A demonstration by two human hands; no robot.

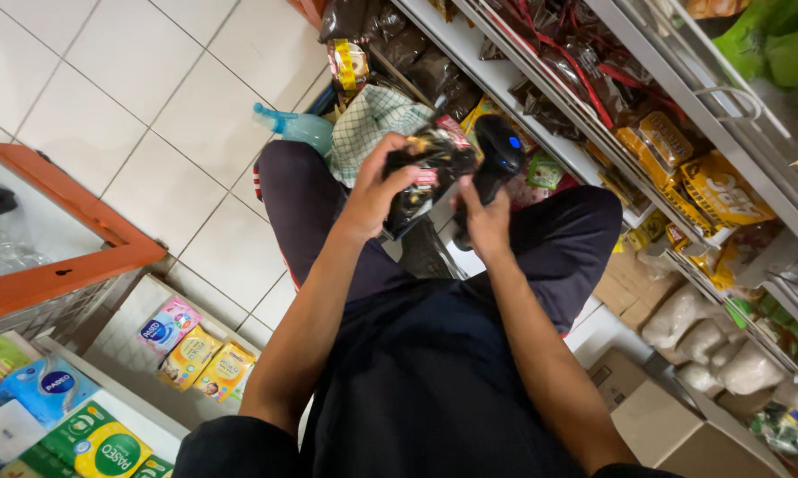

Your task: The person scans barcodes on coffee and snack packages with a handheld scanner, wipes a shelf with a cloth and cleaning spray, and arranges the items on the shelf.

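Gripping a dark snack packet (430, 173) from its left side, the left hand (377, 190) held it tilted, its long axis running up and away. Just right of it, the right hand (486, 221) was clenched on a black handheld scanner (494, 159), head touching the packet. A checked cloth (372, 124) lay beyond; shelves (505, 75) stood right.

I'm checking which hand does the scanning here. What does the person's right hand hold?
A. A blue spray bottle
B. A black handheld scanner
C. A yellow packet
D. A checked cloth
B: the right hand grips a black handheld scanner with a small blue light, aimed at the dark packet held in the left hand; the checked cloth and the blue spray bottle lie untouched beyond the knees.
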